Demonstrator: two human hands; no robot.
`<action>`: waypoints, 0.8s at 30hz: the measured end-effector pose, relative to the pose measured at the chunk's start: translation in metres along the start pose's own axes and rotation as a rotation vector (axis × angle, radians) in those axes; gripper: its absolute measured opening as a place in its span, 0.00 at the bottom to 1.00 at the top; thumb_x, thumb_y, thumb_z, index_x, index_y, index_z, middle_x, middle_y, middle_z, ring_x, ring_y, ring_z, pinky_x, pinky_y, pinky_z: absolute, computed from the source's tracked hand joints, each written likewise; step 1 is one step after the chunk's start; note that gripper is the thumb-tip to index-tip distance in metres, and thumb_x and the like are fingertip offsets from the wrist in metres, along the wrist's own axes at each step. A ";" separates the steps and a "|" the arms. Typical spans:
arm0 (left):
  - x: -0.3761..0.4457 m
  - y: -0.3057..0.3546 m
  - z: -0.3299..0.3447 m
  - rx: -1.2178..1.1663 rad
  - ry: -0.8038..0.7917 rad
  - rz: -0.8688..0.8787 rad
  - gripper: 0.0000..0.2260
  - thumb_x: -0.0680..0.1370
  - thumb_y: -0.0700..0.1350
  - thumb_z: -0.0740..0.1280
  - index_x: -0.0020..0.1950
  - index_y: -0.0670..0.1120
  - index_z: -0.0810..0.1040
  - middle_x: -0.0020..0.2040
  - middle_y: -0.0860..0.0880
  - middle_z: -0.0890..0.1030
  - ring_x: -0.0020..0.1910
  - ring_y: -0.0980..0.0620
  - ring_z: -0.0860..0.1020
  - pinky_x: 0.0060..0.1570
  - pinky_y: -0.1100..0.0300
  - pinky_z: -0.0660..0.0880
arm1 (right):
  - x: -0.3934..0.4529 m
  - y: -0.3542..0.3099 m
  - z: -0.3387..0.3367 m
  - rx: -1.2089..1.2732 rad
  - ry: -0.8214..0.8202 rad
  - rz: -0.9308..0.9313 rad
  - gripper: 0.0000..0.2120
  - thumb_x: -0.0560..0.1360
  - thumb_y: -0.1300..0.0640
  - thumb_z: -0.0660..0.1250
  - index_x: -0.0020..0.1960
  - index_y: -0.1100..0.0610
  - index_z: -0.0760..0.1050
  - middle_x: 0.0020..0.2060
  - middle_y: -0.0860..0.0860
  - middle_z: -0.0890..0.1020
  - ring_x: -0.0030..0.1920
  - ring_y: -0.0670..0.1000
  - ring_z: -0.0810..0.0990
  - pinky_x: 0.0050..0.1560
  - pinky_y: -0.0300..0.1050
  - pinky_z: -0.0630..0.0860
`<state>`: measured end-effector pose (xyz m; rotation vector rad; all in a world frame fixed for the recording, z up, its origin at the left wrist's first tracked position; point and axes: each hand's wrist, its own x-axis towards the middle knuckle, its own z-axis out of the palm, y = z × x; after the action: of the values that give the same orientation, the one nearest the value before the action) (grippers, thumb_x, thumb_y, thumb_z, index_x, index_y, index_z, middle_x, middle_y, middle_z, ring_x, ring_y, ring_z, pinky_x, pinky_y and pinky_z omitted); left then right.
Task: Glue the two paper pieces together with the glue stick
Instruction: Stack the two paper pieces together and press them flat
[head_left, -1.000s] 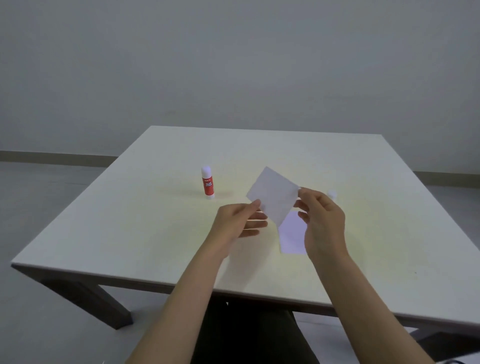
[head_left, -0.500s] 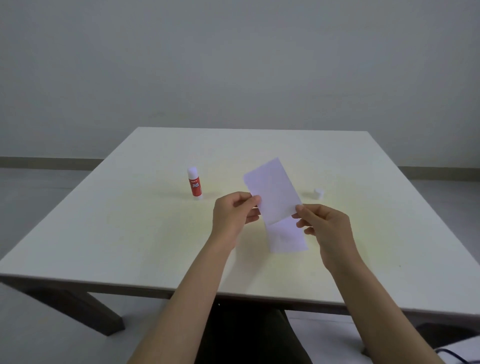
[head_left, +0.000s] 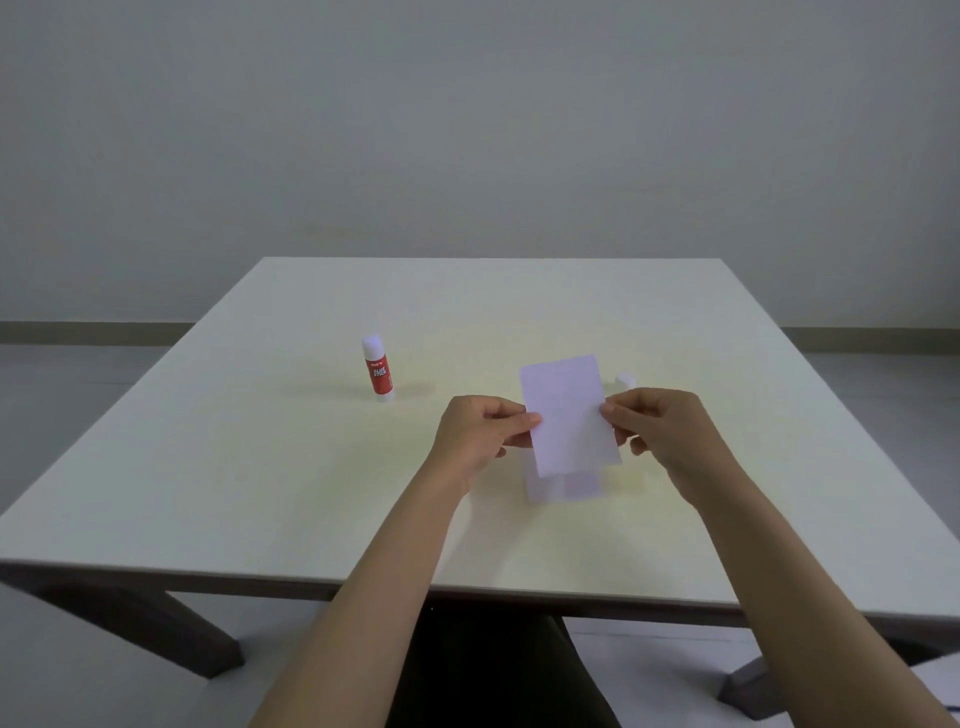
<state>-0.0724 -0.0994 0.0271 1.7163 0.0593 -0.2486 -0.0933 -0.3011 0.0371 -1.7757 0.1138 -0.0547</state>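
A white paper piece (head_left: 567, 413) is held upright a little above the table, pinched at its left edge by my left hand (head_left: 480, 434) and at its right edge by my right hand (head_left: 662, 434). Under it a second white paper piece (head_left: 566, 486) lies flat on the table, mostly covered by the held one. The red glue stick (head_left: 377, 369) stands upright with its white tip exposed, off to the left of my hands. A small white cap (head_left: 625, 381) rests on the table just behind my right hand.
The pale square table (head_left: 260, 467) has its front edge close to my body and dark legs below it. A grey wall rises behind the far edge. My dark trousers show under the table.
The held paper has turned from a slanted diamond pose to nearly straight and now sits right over the lying paper. Both hands have shifted to grip its side edges.
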 end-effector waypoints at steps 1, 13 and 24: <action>0.000 -0.001 0.001 0.004 0.014 -0.002 0.03 0.70 0.43 0.73 0.37 0.47 0.82 0.34 0.55 0.85 0.35 0.57 0.84 0.33 0.67 0.71 | 0.003 0.001 0.000 -0.016 -0.003 0.022 0.04 0.73 0.65 0.69 0.40 0.62 0.81 0.30 0.54 0.79 0.28 0.49 0.74 0.29 0.40 0.67; 0.004 -0.019 -0.004 0.260 0.125 0.015 0.06 0.66 0.44 0.77 0.34 0.43 0.83 0.30 0.51 0.84 0.28 0.57 0.82 0.34 0.67 0.72 | 0.016 0.024 0.015 -0.113 -0.009 0.213 0.06 0.69 0.64 0.72 0.34 0.64 0.80 0.24 0.55 0.77 0.22 0.51 0.69 0.23 0.39 0.65; 0.010 -0.022 0.000 0.393 0.106 0.001 0.06 0.66 0.45 0.76 0.31 0.46 0.82 0.26 0.53 0.81 0.25 0.59 0.78 0.33 0.64 0.71 | 0.013 0.029 0.017 -0.234 0.023 0.182 0.05 0.68 0.65 0.72 0.34 0.64 0.80 0.22 0.53 0.77 0.18 0.48 0.68 0.21 0.36 0.64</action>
<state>-0.0664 -0.0963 0.0034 2.1201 0.0915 -0.1756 -0.0801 -0.2920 0.0051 -1.9905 0.3088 0.0724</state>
